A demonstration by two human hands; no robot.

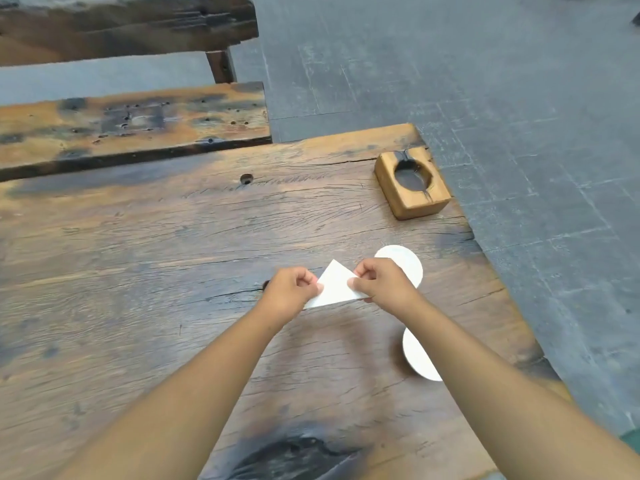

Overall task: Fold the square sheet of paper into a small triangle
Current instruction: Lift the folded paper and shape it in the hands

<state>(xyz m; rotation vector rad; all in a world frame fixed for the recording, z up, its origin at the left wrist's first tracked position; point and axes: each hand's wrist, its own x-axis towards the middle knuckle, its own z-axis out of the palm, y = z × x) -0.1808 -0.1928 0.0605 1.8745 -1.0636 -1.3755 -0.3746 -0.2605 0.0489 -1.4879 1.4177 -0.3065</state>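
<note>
A white sheet of paper [335, 285] has the shape of a triangle, apex pointing away from me, held just above the dark wooden table [173, 254]. My left hand [291, 292] pinches its left edge between thumb and fingers. My right hand [382, 284] pinches its right edge, covering the right corner. Both forearms reach in from the bottom of the view.
Two white round discs lie on the table: one [407, 263] behind my right hand, another [417, 358] partly under my right forearm. A wooden block [412, 183] with a round hole sits near the table's far right corner. A bench [131, 126] stands beyond; grey floor at right.
</note>
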